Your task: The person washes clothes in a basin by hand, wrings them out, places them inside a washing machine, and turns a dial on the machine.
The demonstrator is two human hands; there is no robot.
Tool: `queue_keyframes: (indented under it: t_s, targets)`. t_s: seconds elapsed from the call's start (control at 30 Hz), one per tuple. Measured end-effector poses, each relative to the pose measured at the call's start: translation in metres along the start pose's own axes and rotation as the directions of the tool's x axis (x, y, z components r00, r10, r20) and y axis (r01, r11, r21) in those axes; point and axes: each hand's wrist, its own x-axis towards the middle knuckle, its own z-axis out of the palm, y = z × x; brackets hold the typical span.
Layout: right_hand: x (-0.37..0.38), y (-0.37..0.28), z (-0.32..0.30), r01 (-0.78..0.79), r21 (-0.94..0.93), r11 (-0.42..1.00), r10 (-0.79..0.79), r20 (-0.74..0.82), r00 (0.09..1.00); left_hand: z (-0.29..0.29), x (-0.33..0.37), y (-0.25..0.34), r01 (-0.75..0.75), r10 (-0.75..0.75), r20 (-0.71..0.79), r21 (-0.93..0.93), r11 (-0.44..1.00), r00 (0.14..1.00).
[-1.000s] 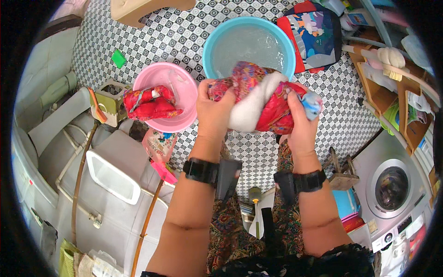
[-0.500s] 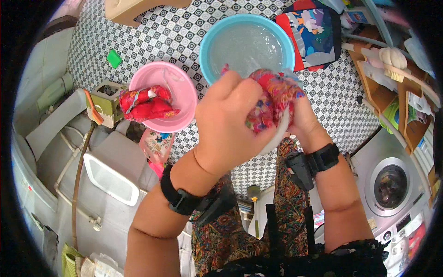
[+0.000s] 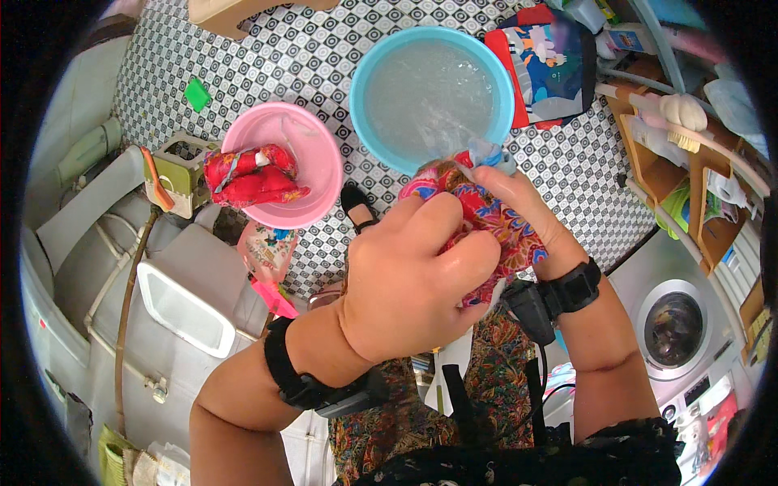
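Note:
A wet red patterned cloth (image 3: pixel 512 231) with blue and orange flowers is bunched between my two hands, just in front of the blue basin. My left hand (image 3: pixel 417 271) is closed on its near left part, knuckles up. My right hand (image 3: pixel 519 194) grips the far right part, thumb on top, next to a pale blue bit of fabric (image 3: pixel 490 155). Most of my right fingers are hidden under the cloth. Cloudy water stands in the light blue basin (image 3: pixel 357 105) beyond. To the left, a red cloth bundle (image 3: pixel 255 178) hangs over the side of the pink basin (image 3: pixel 331 174).
A cartoon-printed bag (image 3: pixel 551 69) lies right of the blue basin. A grey-and-white bin (image 3: pixel 186 283) and a green-and-white crate (image 3: pixel 180 174) stand at left. At right are a wooden shelf (image 3: pixel 677 198) and a front-loading washing machine (image 3: pixel 674 328). My foot in a black shoe (image 3: pixel 356 206) shows between the basins.
Both hands have come nearer to me with the cloth, and more of its floral pattern now shows. My shoe has come into sight between the basins.

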Motion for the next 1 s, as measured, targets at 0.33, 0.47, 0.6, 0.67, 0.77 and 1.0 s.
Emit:
queue_keyframes:
  t_s: [0.33,0.47,0.6,0.67,0.77,1.0]
  targets:
    - [0.005,0.007,0.005,0.022,-0.084,0.996,-0.021,0.013,1.000,-0.002,-0.013,-0.002,0.021,-0.021,0.013,0.016,1.000,1.000]
    - [0.003,0.009,0.005,0.036,-0.035,0.999,-0.035,0.044,0.998,-0.001,-0.015,-0.002,0.025,-0.025,-0.019,0.020,0.999,1.000]
    - [0.002,0.010,0.009,0.040,-0.071,0.997,-0.038,0.021,0.999,0.001,-0.018,-0.002,0.031,-0.030,-0.038,0.026,0.999,0.999]
    - [0.002,0.014,0.008,0.072,-0.078,0.994,-0.075,-0.033,0.997,0.004,-0.019,-0.002,0.021,-0.020,-0.057,0.031,0.999,0.998]
    - [0.012,0.012,0.004,0.129,-0.144,0.981,-0.137,-0.048,0.989,0.012,-0.019,-0.007,0.016,-0.010,-0.092,0.068,0.998,0.996]
    - [0.018,0.036,-0.020,0.192,-0.249,0.949,-0.229,-0.130,0.965,0.020,-0.027,-0.032,0.125,-0.116,-0.206,0.032,0.992,0.972]
